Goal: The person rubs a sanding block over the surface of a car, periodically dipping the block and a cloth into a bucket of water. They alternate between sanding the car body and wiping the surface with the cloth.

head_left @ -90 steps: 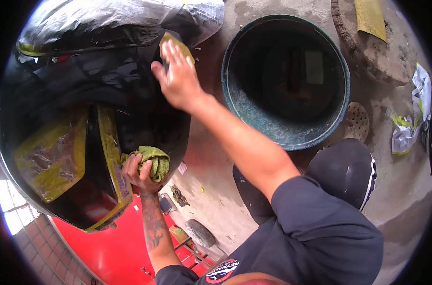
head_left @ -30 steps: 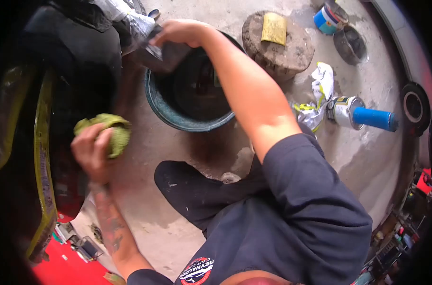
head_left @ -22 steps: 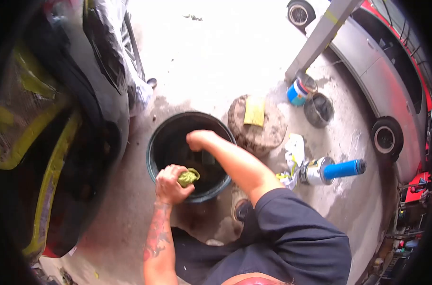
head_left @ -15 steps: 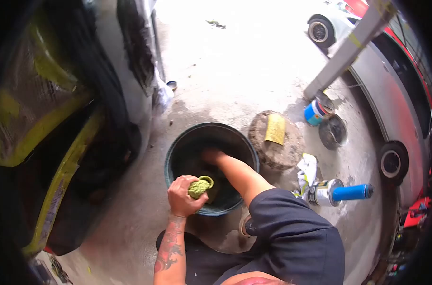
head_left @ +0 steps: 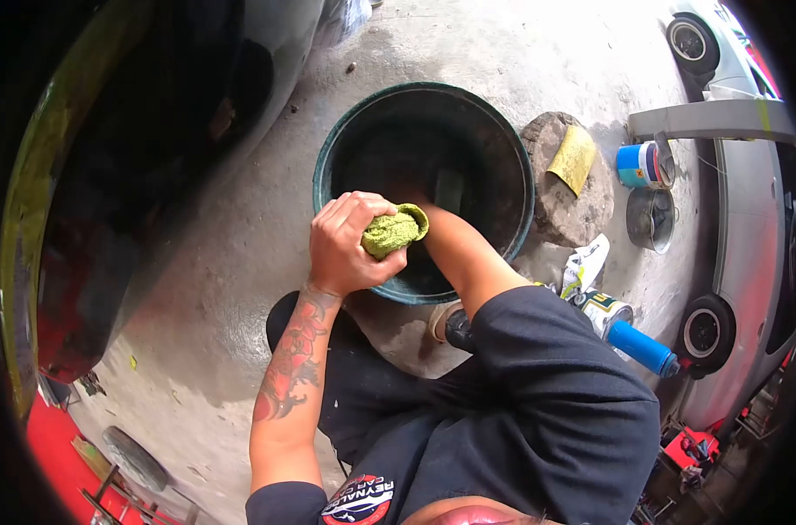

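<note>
My left hand (head_left: pixel 350 241) is closed around a crumpled, rolled yellow-green cloth (head_left: pixel 392 230), held above the near rim of a large dark green tub (head_left: pixel 323 175). One end of the cloth curls into a loop toward the right. My right forearm (head_left: pixel 468 249) reaches down into the tub, passing just beside the cloth. Deep in the tub's shadow and partly behind the cloth, my right hand (head_left: pixel 408 191) barely shows; its fingers cannot be made out. A pale rectangular patch (head_left: pixel 449 189) shows inside the tub, perhaps a reflection.
Right of the tub, a curved yellow sheet (head_left: pixel 573 160) lies on a round stump-like block (head_left: pixel 551 206). Beyond are a blue-and-white can (head_left: pixel 638 165), a metal pail (head_left: pixel 650 219), and a tin (head_left: pixel 603 311) beside a blue cylinder (head_left: pixel 643 347). Cars flank both sides.
My view has tilted down and closer, so the tub sits higher and larger. My left hand still grips the cloth over the rim, and my right arm stays inside the tub.
</note>
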{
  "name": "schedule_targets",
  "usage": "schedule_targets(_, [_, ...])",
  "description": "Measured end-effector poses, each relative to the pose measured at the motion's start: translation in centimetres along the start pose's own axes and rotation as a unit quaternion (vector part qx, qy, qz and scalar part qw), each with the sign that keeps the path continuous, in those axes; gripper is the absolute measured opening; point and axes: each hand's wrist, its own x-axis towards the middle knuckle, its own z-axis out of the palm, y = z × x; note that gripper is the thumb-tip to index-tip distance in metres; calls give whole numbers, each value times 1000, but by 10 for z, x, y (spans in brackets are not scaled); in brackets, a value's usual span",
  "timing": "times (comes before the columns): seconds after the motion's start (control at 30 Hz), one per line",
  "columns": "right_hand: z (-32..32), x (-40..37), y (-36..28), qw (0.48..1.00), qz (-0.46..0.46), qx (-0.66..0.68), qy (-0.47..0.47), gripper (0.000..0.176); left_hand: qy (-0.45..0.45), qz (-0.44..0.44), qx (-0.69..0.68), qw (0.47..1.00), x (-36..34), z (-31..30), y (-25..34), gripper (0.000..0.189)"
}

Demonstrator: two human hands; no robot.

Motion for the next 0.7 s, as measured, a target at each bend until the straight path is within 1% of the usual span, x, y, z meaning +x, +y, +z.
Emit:
schedule_targets(0.23, [-13, 3, 0, 998, -32, 16, -50, 59, -2, 5, 10, 1000, -1, 0, -3, 40])
schedule_targets(0.37, [-29, 5, 18, 994, -53, 72, -69, 59, -13, -17, 7, 1000, -2, -2, -1, 38])
schedule_targets(0.43, [-50, -4, 26, 987, -71, 125, -68, 59, -31, -18, 16, 999, -2, -4, -2, 36])
schedule_targets(0.47, [-62, -16, 25, 983, -66, 164, -58, 56, -40, -19, 19, 999, -2, -4, -2, 36])
schedule_targets(0.53, [-126, -71, -9, 969, -53, 240, -36, 51, -91, -23, 38, 995, 1, -6, -2, 31])
schedule_targets(0.6, [-141, -90, -3, 927, -18, 372, -29, 50, -149, -20, 46, 988, 3, -7, -1, 30])
schedule_targets(0.63, [-147, -100, 2, 899, 0, 437, -24, 50, -152, -14, 45, 987, 3, -6, -2, 30])
schedule_targets(0.7, [-161, -116, 8, 864, 14, 503, -12, 51, -163, -5, 40, 986, 3, -7, -3, 31])
